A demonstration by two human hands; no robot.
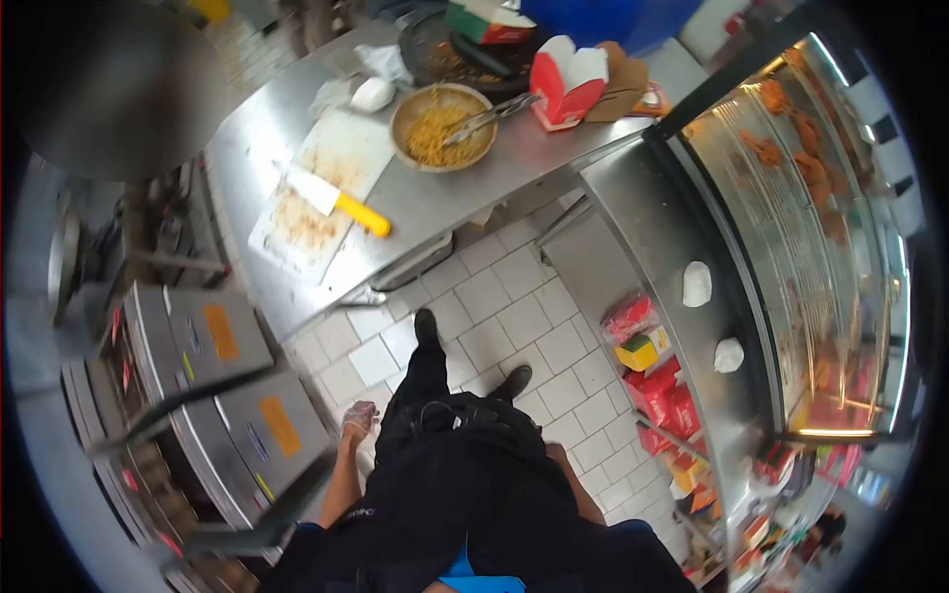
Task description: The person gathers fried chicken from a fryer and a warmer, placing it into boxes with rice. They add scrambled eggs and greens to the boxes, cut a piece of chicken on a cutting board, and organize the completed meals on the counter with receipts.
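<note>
My left hand [358, 421], in a clear plastic glove, hangs low beside my left leg with its fingers curled in. Something pale and white [369, 453] shows between it and my dark clothes; I cannot tell what the hand holds. At my right side only the forearm [578, 484] shows, the hand being hidden by my jacket. Ahead on the steel worktable [435, 203], a knife [336, 201] with a yellow handle lies across a stained white cutting board [361, 148]. To its right stands a bowl of noodles [440, 128] with metal tongs [492, 117] resting in it.
An open red and white takeaway box [568, 84] stands beyond the bowl. Along my right runs a steel counter [657, 222] with two white crumpled items, below a lit glass display case [791, 198] of fried food. Steel drawer units [232, 336] flank my left. White floor tiles [499, 287] lie ahead.
</note>
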